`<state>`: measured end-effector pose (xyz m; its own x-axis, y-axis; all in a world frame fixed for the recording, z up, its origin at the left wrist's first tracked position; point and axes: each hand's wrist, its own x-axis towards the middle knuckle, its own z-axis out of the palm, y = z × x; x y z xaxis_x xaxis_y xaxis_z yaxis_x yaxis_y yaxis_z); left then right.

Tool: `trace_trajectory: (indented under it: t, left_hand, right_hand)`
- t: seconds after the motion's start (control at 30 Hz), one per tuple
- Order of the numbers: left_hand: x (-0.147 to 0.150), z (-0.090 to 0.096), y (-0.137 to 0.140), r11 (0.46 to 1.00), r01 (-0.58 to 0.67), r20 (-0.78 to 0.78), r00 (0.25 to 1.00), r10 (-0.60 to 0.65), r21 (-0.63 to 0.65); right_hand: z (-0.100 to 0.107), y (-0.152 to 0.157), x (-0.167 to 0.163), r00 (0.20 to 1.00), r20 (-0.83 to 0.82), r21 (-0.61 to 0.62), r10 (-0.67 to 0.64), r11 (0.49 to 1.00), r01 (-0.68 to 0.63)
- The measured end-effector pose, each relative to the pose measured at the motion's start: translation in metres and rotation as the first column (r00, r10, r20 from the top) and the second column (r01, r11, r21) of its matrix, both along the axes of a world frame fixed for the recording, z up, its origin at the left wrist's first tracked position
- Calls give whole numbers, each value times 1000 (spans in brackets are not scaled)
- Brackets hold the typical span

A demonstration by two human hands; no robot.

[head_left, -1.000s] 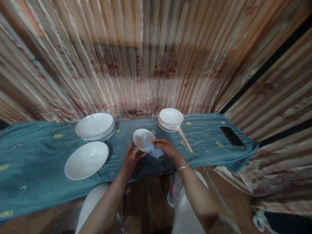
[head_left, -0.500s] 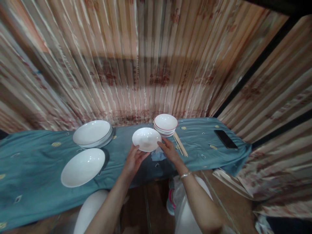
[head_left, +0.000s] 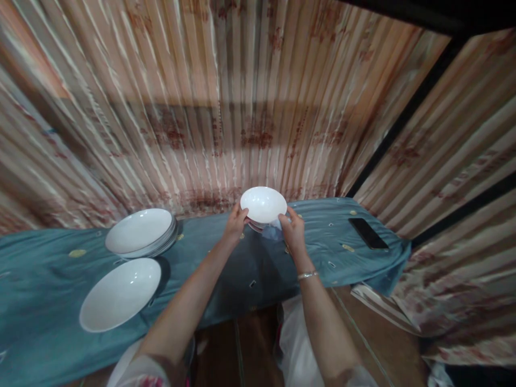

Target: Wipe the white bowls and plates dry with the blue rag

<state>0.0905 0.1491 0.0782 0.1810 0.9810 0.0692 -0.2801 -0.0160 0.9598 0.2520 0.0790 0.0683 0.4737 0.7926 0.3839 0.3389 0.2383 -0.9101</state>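
Observation:
A small white bowl (head_left: 264, 204) is held between my two hands, over a stack of bowls (head_left: 256, 227) that it mostly hides. My left hand (head_left: 236, 221) grips its left rim with the thumb on top. On the right rim, my right hand (head_left: 293, 231) is closed, with a bluish cloth (head_left: 273, 231) hanging beside its fingers under the bowl. Whether the bowl touches the stack I cannot tell.
To the left stand a stack of white plates (head_left: 141, 232) and, nearer me, a large white bowl (head_left: 121, 294). A black phone (head_left: 367, 233) lies at the right on the teal tablecloth (head_left: 226, 287). Patterned curtains (head_left: 250, 107) hang close behind the table.
Both hands have carried the small bowl away from me and to the right, from beside the bowl stack to over it. The cloth has moved along with the right hand.

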Motion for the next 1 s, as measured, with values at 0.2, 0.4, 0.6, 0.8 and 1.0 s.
trace_trajectory:
  t: [0.2, 0.4, 0.6, 0.8, 1.0]
  left_hand:
    - [16, -11, 37, 987, -71, -289, 951, 111, 144]
    - [11, -22, 59, 969, -90, -393, 902, 177, 231]
    - [15, -32, 62, 963, -80, -438, 878, 190, 258]
    - [24, -37, 59, 966, -93, -455, 869, 197, 240]
    - [19, -38, 30, 984, -146, -268, 949, 167, 100]
  right_hand:
    - [-9, 16, 9, 992, 44, -34, -118, 992, 119]
    - [-17, 23, 10, 983, 85, -80, -164, 982, 171]
    - [-20, 24, 13, 970, 136, -96, -203, 972, 217]
    - [-22, 24, 16, 943, 231, -153, -238, 949, 277]
    - [-18, 10, 17, 932, 203, -169, -300, 927, 335]
